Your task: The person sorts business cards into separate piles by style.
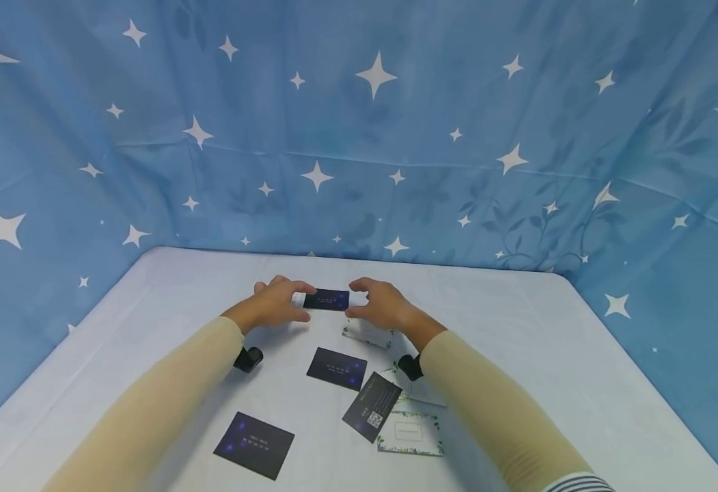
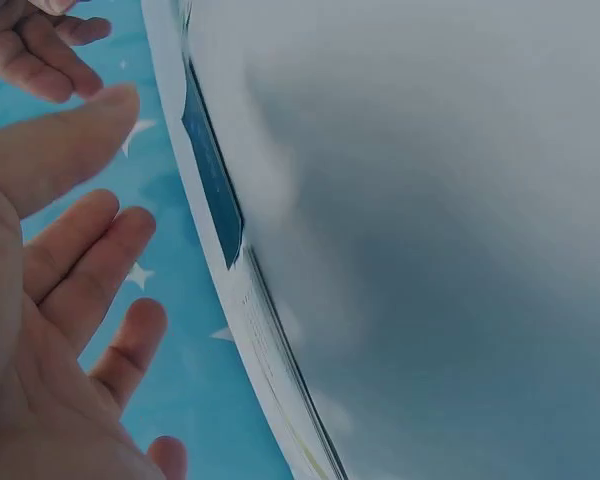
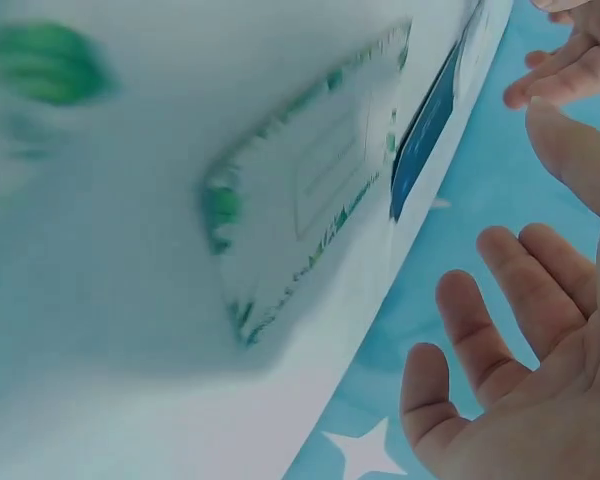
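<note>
dark blue card [image 1: 326,299] sits at the far middle of the tabletop [image 1: 518,321], between the left hand [image 1: 275,304] and right hand [image 1: 378,305]; both hands look loosely spread at its ends, touching or nearly so. nearer than that card, three dark cards [image 1: 337,367] and some leaf-edged white cards [image 1: 410,433] lie scattered, so gathering seems barely begun.

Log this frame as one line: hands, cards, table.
left hand: open beside dark card | right hand: open, opposite side | table: three more dark cards, leafy white cards near
</note>
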The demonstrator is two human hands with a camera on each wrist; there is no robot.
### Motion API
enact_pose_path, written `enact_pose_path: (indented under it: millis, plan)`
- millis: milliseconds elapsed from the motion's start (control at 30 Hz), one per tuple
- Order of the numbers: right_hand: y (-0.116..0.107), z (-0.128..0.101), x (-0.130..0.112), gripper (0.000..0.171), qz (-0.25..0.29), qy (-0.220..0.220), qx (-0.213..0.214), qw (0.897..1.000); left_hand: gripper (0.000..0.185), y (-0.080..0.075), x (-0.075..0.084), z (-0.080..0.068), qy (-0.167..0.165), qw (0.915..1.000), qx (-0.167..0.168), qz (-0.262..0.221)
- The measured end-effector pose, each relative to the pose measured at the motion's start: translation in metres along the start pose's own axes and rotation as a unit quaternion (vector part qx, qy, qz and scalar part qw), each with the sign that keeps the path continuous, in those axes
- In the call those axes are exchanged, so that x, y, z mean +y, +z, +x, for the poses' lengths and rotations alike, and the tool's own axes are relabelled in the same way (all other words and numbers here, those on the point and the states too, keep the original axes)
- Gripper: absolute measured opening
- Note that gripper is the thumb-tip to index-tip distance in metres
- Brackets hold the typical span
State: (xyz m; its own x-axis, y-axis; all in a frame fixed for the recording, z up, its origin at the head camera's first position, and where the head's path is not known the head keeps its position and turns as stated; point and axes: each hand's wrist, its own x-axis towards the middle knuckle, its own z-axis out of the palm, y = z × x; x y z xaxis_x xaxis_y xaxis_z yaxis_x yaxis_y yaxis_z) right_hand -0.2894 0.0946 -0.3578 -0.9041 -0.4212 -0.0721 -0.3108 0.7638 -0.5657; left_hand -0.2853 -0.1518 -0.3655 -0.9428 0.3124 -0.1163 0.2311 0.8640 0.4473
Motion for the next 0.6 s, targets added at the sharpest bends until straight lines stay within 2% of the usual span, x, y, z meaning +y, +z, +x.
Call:
enact_pose_path:
  millis: [133,333,500,600]
  plan:
    - [0.001,-0.021,0.002,0.057,0.013,-0.002,0.004,1.0,0.059,0.006,0.0,-0.013,0.027,0.9995,-0.015,0.01]
    - [0.015,-0.056,0.004,0.055,0.03,0.007,0.011,0.999,0.061,0.019,0.006,-0.031,0.065,0.9967,-0.045,0.02]
    - [0.026,-0.074,-0.001,0.058,0.034,-0.008,-0.014,0.999,0.063,0.029,0.016,-0.043,0.071,0.9957,-0.055,0.023]
    - [0.033,-0.08,-0.002,0.061,0.011,-0.01,-0.031,0.999,0.064,0.035,0.022,-0.049,0.07,0.9956,-0.052,0.032]
